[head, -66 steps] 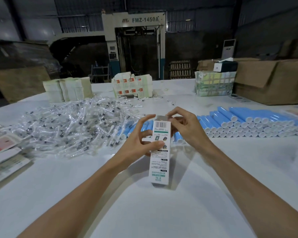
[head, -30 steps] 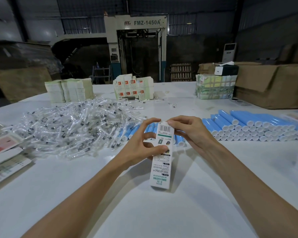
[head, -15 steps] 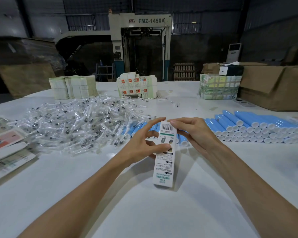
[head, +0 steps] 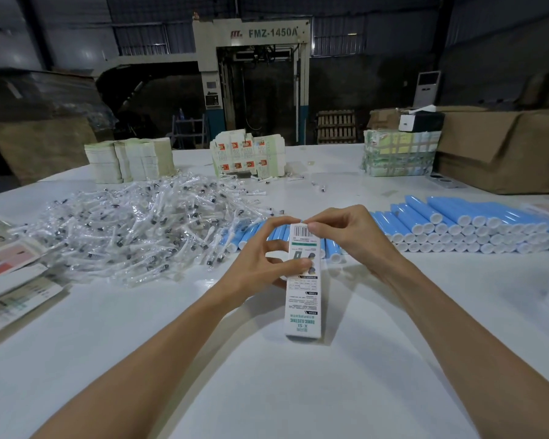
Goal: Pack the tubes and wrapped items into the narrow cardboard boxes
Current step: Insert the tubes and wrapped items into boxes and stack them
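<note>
A narrow white printed box (head: 304, 299) stands upright on the white table (head: 267, 384) in front of me. My left hand (head: 260, 264) grips its upper part, thumb on the front face and fingers reaching to the top edge. My right hand (head: 346, 236) pinches the box's top end beside the barcode. Blue tubes with white caps (head: 476, 223) lie in stacked rows to the right, and a few more blue tubes (head: 248, 236) lie behind my hands. A big heap of clear-wrapped brush heads (head: 140, 229) covers the table to the left.
Stacks of flat box blanks (head: 130, 160) and printed cartons (head: 248, 156) stand at the table's far side. A strapped bundle (head: 400, 156) and large brown cartons (head: 504, 147) fill the far right. Printed leaflets (head: 10, 280) lie at the left edge. A large machine (head: 251, 80) stands behind.
Both hands stay on the upright box. My right hand's fingers have curled from lying flat over the top end into a pinch on its edge.
</note>
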Demonstrator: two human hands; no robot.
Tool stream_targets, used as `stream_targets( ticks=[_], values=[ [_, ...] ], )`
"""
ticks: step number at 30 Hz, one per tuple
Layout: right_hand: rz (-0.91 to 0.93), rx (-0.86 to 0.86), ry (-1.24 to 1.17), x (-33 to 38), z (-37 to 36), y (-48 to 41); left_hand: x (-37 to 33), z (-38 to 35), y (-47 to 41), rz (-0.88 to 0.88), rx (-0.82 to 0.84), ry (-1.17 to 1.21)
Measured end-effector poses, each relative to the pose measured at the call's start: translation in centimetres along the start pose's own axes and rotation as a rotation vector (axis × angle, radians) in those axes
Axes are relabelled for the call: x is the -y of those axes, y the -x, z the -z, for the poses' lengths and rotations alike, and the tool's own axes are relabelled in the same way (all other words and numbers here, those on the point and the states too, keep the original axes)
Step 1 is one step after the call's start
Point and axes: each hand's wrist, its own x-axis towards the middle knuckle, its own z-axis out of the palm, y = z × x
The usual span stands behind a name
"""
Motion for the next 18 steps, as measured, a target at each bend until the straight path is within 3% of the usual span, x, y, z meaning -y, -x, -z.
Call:
stream_targets(
  ticks=[4, 13, 18],
  values=[
    [0.015, -0.038, 0.146, -0.3, -0.2, -0.3, 0.3, -0.4, 0.0, 0.015, -0.005, 0.032],
    [0.038, -0.119, -0.016, -1.4, -0.7, -0.1, -0.3, -1.6, 0.2, 0.035, -0.056, 0.068],
    [0.011, -0.04, -0.095, -2.0, -1.8, -0.1, -0.8, -1.5, 0.4, 0.063, -0.113, 0.151]
  ],
)
